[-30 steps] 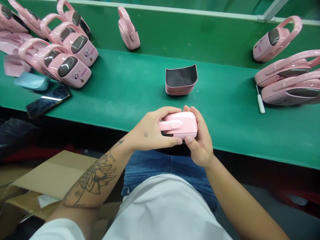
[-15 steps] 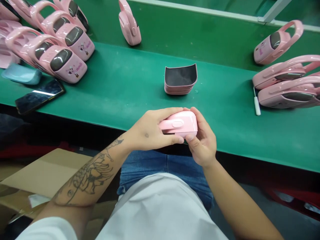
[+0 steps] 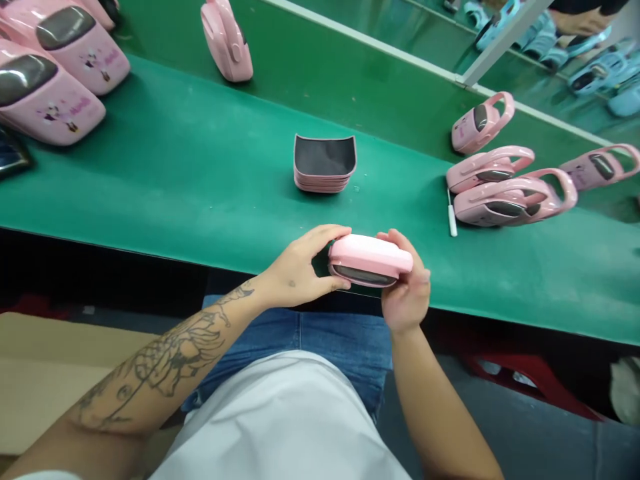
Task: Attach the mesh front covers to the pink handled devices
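Observation:
Just over the front edge of the bench I hold a pink plastic case with a dark glossy window along its lower side. My left hand grips its left end, thumb below and fingers above. Around the right end, where its handle appears to be, my right hand is closed; part of that end is hidden by the fingers. Beyond my hands lies a stack of curved, pink-edged panels with dark inner faces.
Pink handled cases with printed cartoons crowd the left. One pink case leans at the back. More pink cases lie right, beside a white-handled screwdriver. A phone shows at the left edge. Blue cases and a person's arm appear beyond the bench's back.
The case has been turned in my hands: its handle end now points right and its dark window shows. My right hand has shifted onto that end. The view has swung right.

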Available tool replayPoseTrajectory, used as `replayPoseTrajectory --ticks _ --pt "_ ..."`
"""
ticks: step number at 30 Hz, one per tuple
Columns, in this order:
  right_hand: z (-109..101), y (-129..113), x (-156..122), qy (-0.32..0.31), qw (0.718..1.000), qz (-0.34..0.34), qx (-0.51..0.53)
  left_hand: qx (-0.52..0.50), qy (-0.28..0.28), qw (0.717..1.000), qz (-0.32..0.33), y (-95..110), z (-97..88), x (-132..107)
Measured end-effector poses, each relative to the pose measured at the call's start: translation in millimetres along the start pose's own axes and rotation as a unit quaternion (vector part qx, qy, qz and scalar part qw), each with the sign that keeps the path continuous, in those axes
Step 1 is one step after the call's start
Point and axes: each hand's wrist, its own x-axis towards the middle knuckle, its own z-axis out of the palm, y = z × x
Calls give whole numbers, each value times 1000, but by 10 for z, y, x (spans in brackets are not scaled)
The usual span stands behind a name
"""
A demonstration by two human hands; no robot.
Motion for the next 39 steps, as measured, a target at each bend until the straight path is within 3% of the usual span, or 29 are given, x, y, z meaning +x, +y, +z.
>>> replayPoseTrajectory --ticks 2,4,8,10,14,19,22,26,28,30,32,34,37,39 --pt "99 -6 53 75 997 3 -6 -17 14 999 23 10 98 60" --pt "197 -13 122 130 992 7 -4 -51 67 996 24 16 251 124" --pt "289 -54 229 157 988 -4 -13 -71 248 966 -2 2 590 259" --pt "303 -81 256 154 986 -41 -42 -67 301 951 -9 -12 661 319" --pt "399 -148 308 172 975 -102 -97 -51 298 953 -12 9 564 401" --pt "575 -291 407 218 968 -108 -63 -75 335 939 -15 81 379 464" --pt "517 -354 427 146 984 -102 -14 -119 335 934 -31 60 298 486" --pt "299 -326 365 -36 993 -116 -5 -181 315 929 -77 37 208 478" --pt "205 -281 323 -63 994 -77 -37 -215 297 926 -94 61 161 476" --pt "122 -230 322 -34 998 -29 -32 -224 272 933 -74 94 77 501" --pt "32 -175 411 5 1000 10 -4 -126 259 958 -3 115 -72 565" --pt "-66 -115 628 62 997 48 3 99 254 958 84 117 -268 664" --pt "-151 -8 1186 173 980 86 -42 410 192 878 156 82 -518 832" --pt "-125 80 1658 207 971 95 -66 497 139 839 175 36 -588 922"
